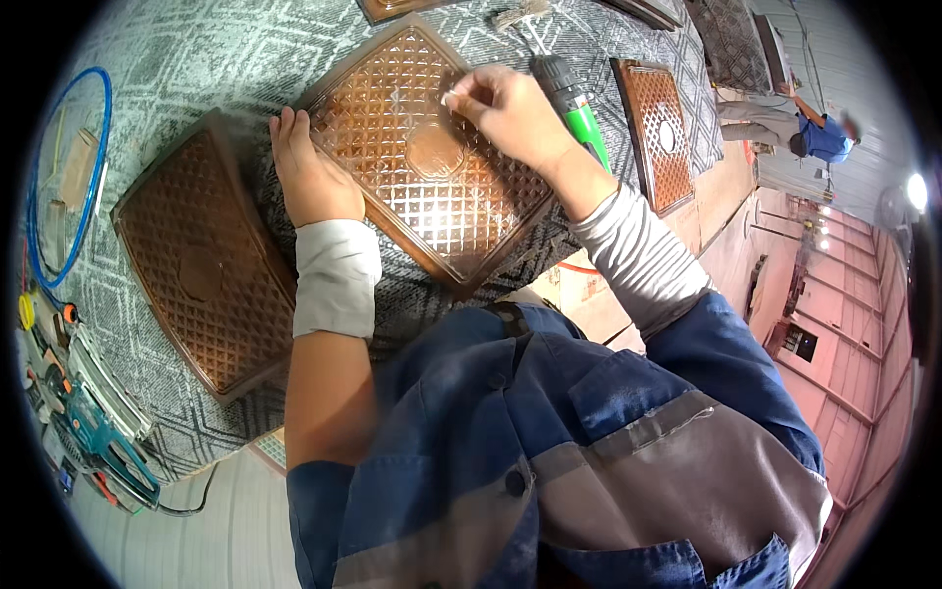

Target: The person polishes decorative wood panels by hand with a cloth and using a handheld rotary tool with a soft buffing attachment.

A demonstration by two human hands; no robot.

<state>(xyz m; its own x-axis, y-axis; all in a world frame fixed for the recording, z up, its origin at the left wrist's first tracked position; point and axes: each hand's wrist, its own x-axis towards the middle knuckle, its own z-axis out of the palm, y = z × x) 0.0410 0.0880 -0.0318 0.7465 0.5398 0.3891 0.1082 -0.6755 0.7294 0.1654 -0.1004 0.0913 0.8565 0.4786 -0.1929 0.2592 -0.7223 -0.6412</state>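
A glossy brown panel (392,137) with a raised diamond grid and a round plain medallion lies at an angle before me. My left hand (319,182) rests along the panel's left edge, fingers stretched out and gripping nothing. Over the upper right part of the panel, my right hand (505,113) is closed in a pinch. A small white scrap (448,99) shows at its fingertips; its material is too small to make out. To the left lies a second, darker brown panel (196,270) of the same pattern.
A green and black drill (569,98) with a brush tip lies beyond my right hand. Another patterned panel (657,133) is farther right. A blue hose (103,128) and a teal power tool (103,432) lie at left on the patterned cloth (226,69). A person (824,137) stands far right.
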